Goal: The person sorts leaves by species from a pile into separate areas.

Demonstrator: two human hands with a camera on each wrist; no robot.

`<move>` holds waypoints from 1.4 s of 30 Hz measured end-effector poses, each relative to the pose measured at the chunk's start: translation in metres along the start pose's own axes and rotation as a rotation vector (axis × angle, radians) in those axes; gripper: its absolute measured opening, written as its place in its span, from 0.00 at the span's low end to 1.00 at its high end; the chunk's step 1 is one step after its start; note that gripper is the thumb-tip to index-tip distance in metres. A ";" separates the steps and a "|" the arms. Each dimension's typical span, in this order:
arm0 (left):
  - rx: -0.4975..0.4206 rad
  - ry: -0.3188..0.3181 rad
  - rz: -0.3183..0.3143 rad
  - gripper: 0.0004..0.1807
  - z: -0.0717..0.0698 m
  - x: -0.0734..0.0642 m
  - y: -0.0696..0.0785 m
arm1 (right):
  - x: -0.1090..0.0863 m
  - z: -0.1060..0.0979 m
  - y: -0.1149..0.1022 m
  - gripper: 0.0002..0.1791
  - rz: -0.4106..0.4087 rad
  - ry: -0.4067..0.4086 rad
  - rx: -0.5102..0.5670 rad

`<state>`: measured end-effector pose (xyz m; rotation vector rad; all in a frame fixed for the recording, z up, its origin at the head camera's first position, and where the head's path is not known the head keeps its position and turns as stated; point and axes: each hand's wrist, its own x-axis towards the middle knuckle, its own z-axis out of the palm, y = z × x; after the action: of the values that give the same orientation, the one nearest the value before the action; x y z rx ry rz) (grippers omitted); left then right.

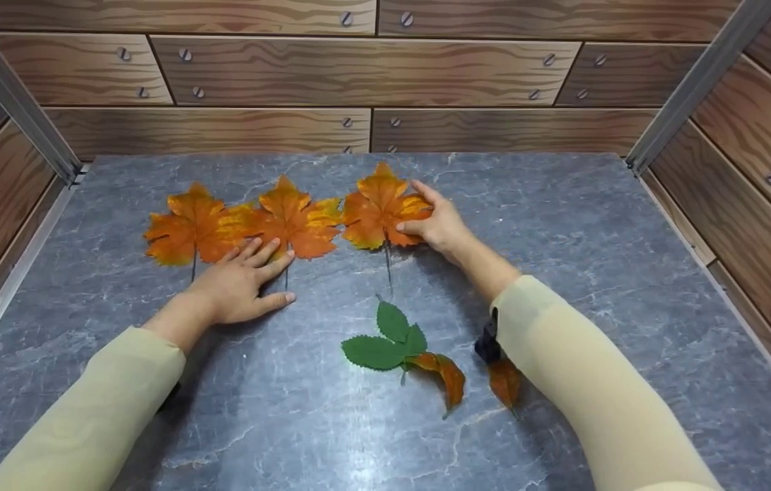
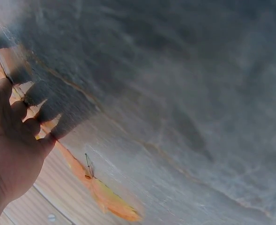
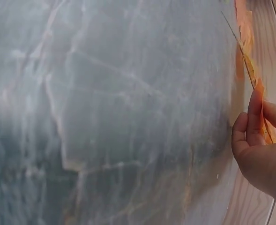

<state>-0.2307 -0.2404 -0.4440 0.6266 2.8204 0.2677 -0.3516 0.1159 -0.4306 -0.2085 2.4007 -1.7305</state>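
Three orange-yellow maple leaves with thin dark stems form a row across the table in the head view. My left hand (image 1: 239, 283) lies with fingers spread over the lower edges of the left maple leaf (image 1: 187, 221) and the middle maple leaf (image 1: 286, 218). Between thumb and fingers, my right hand (image 1: 443, 225) pinches the right edge of the right maple leaf (image 1: 382, 208). The right wrist view shows that pinch from the side, with the leaf (image 3: 250, 65) edge-on and its stem pointing away from the hand.
Nearer the front of the grey marbled table (image 1: 256, 423) lies a green three-part leaf sprig (image 1: 375, 351). A curled brown-orange leaf (image 1: 452, 382) overlaps it. Another brown-orange leaf (image 1: 505, 382) sits partly under the right sleeve. Wood-patterned walls (image 1: 365, 71) enclose the back and sides.
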 end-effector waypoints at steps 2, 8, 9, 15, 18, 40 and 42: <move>0.000 -0.002 -0.001 0.46 0.000 0.001 0.001 | 0.000 -0.001 0.001 0.51 -0.002 0.004 -0.027; 0.005 -0.005 0.001 0.46 0.000 0.002 0.002 | -0.001 -0.003 0.000 0.51 -0.003 0.008 -0.059; 0.004 -0.005 0.002 0.47 -0.001 0.002 0.002 | -0.001 -0.003 0.000 0.51 0.000 0.008 -0.061; 0.010 -0.004 0.009 0.46 -0.002 0.003 0.004 | -0.001 -0.009 0.000 0.52 0.021 0.019 -0.105; 0.015 -0.002 0.014 0.46 -0.002 0.003 0.004 | -0.001 -0.013 0.000 0.51 0.034 0.032 -0.144; 0.007 0.009 0.016 0.47 -0.002 -0.001 0.003 | -0.036 -0.070 -0.017 0.42 -0.022 0.006 -0.241; 0.005 0.013 0.013 0.47 -0.001 -0.002 0.003 | -0.044 -0.069 -0.019 0.39 -0.054 -0.035 -0.192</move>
<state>-0.2285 -0.2390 -0.4418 0.6464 2.8312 0.2678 -0.3237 0.1836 -0.3885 -0.3287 2.5571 -1.5021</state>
